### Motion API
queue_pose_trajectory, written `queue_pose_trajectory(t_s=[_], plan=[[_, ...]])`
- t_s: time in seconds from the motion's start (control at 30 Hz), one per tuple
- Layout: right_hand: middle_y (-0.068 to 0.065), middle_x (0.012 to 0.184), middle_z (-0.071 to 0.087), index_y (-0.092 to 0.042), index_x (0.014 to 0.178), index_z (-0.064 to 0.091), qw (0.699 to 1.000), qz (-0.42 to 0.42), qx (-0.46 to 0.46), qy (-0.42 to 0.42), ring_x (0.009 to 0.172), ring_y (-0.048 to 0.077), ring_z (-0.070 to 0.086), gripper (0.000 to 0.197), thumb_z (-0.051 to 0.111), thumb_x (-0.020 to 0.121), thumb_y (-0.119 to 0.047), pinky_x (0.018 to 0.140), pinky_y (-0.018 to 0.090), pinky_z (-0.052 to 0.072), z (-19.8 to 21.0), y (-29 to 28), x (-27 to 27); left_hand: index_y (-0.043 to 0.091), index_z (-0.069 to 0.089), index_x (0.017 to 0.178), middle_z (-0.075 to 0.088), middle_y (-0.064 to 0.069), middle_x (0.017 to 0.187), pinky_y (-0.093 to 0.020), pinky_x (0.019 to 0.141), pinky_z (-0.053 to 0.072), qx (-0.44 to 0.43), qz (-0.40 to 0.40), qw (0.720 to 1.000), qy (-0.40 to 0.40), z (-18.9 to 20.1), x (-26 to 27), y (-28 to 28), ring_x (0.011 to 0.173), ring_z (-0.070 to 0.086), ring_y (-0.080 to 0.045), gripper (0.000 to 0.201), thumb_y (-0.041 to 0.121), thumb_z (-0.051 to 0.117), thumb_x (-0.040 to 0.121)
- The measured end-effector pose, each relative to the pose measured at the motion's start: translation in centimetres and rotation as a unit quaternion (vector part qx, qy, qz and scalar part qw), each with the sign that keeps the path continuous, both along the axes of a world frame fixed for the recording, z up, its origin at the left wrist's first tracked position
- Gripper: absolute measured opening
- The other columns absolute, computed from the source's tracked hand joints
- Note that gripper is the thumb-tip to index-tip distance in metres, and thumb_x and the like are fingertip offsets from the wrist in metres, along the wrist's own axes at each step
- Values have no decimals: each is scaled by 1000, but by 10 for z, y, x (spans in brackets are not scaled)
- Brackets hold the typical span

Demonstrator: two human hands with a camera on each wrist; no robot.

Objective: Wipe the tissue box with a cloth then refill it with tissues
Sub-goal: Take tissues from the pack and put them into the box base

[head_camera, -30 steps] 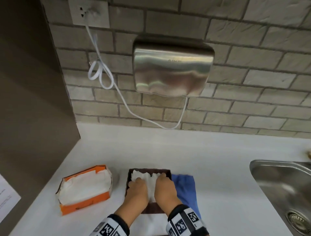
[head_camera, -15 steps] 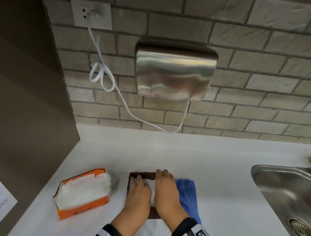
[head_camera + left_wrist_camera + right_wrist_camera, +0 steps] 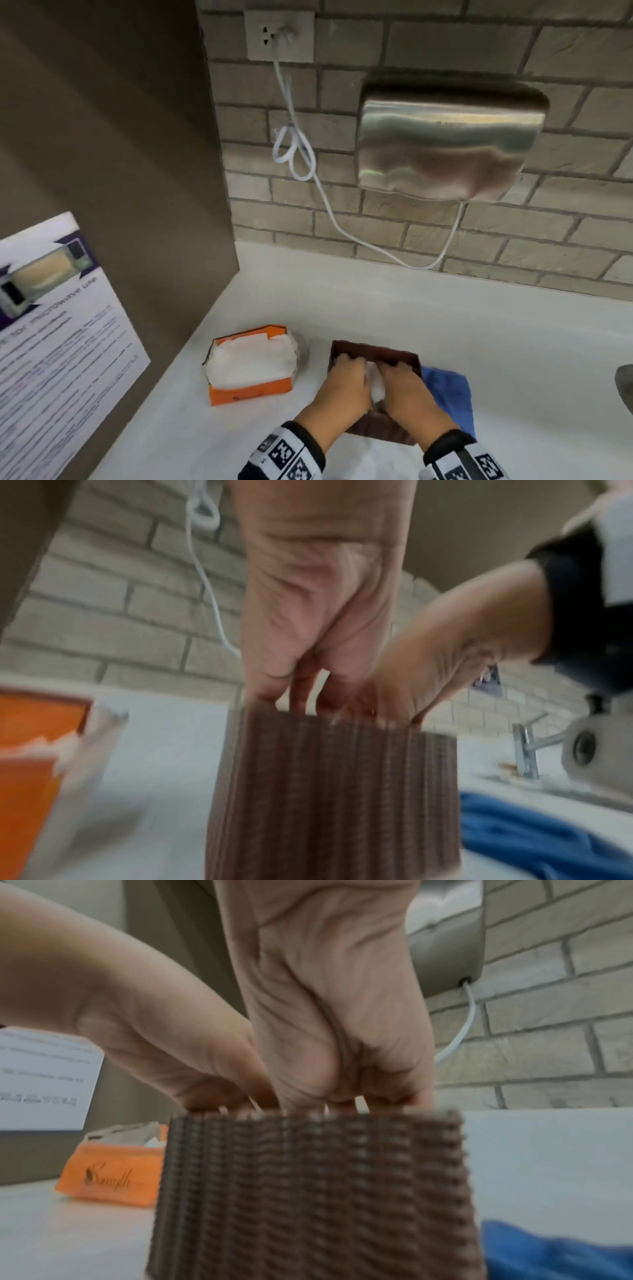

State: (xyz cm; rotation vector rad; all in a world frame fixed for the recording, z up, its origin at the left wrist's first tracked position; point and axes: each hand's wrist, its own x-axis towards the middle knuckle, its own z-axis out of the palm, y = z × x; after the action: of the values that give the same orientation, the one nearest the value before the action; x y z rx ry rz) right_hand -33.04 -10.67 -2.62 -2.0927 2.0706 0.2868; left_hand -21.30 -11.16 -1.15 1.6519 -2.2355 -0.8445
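Compared with half a second ago, both hands now have their fingers curled down into the box instead of lying flat over it, and the head camera has turned to the left, so a printed notice (image 3: 58,346) shows on the side panel. The left hand (image 3: 337,394) and the right hand (image 3: 407,397) are side by side, almost touching, with the white tissues (image 3: 376,383) between them; they seem to press or tuck the stack down, but the wrist views are blurred and I cannot tell if the fingers really pinch the paper. The tissue box (image 3: 373,353), brown and woven, stands on the white bench (image 3: 445,325) directly under the hands, its long axis running away from the person toward the brick wall. Neither hand is nearer. The blue cloth (image 3: 448,394) lies just beside the box on the right, touching it, and the orange tissue pack (image 3: 250,368) lies near on the left, open. Nothing stands in the way above the box.
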Motion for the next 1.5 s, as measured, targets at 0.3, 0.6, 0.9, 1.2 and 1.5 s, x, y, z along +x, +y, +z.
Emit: queue_pose_trajectory(t_s=[0.3,0.6,0.9,1.2,1.5], plan=[[6,124,57,-20,131,51,968,18,-166,-187,110,24,58,38,52,93,-24,92,29,44,62,23,56,13,59,120,61,-6,126,-28,96,43,-23,185,982,5,7,153,-40,116,56,-24,31,11,39,95],[9,158,10,-10,150,14,976,169,-6,-140,146,29,-1,57,37,98,-13,119,37,8,6,15,155,20,39,139,48,-5,136,-31,98,42,22,53,994,-98,-28,180,-64,120,48,-21,46,22,48,94],[6,136,46,-13,141,34,981,179,-21,-74,130,26,35,46,38,97,-24,108,39,27,-6,4,149,28,29,144,36,1,147,-36,106,32,25,15,986,-164,-27,186,-77,136,30,-22,73,34,67,83],[6,122,56,-16,136,39,980,167,-21,-103,115,27,50,40,38,97,-25,95,41,37,2,0,149,33,28,144,36,0,146,-40,107,36,67,9,988,-137,-30,188,-79,133,37,-24,74,44,66,81],[13,126,49,-14,142,32,979,88,-2,-182,109,30,56,45,40,98,-24,85,36,47,15,-20,147,25,48,129,47,-1,125,-34,86,47,-27,51,991,-124,-31,193,-76,112,52,-24,47,25,63,85]])
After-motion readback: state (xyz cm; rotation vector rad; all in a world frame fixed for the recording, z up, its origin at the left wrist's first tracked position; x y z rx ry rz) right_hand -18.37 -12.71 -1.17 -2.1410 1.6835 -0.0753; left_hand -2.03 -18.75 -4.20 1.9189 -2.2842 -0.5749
